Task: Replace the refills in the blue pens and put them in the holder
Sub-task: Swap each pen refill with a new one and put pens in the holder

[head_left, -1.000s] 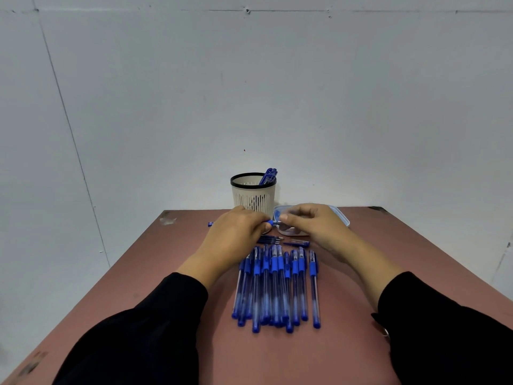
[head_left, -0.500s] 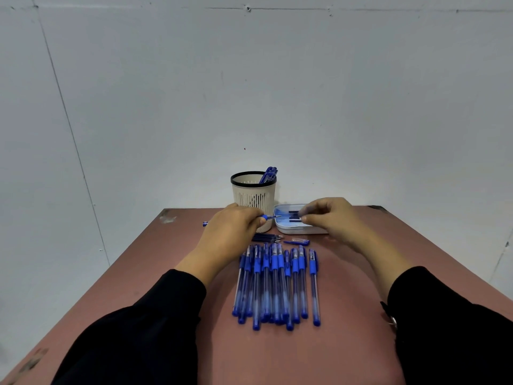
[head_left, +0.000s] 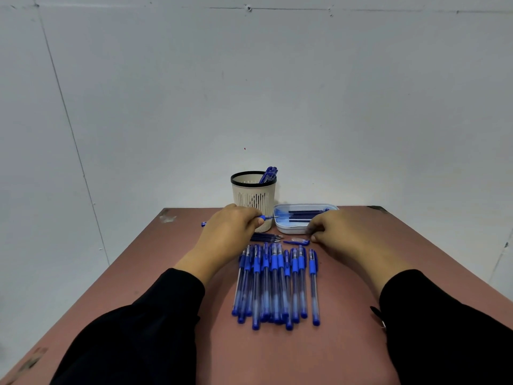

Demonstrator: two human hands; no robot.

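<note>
My left hand (head_left: 230, 227) grips a blue pen (head_left: 268, 217) without its cap, tip pointing right toward the refill tray (head_left: 294, 231). My right hand (head_left: 341, 234) is low on the table, its curled fingertips at the right end of a loose blue pen cap (head_left: 295, 241); whether they pinch it is unclear. Several capped blue pens (head_left: 274, 282) lie side by side between my forearms. The cream pen holder (head_left: 254, 197) stands behind my left hand with a few blue pens (head_left: 269, 174) in it.
Several loose refills (head_left: 266, 237) lie just beyond the pen row. Dark refills (head_left: 305, 215) fill the white tray. The reddish table (head_left: 277, 357) ends at a white wall right behind the holder, and its left and right edges fall away.
My right hand came down from over the tray to the table beside the loose cap. The left hand kept its grip on the pen and barely moved.
</note>
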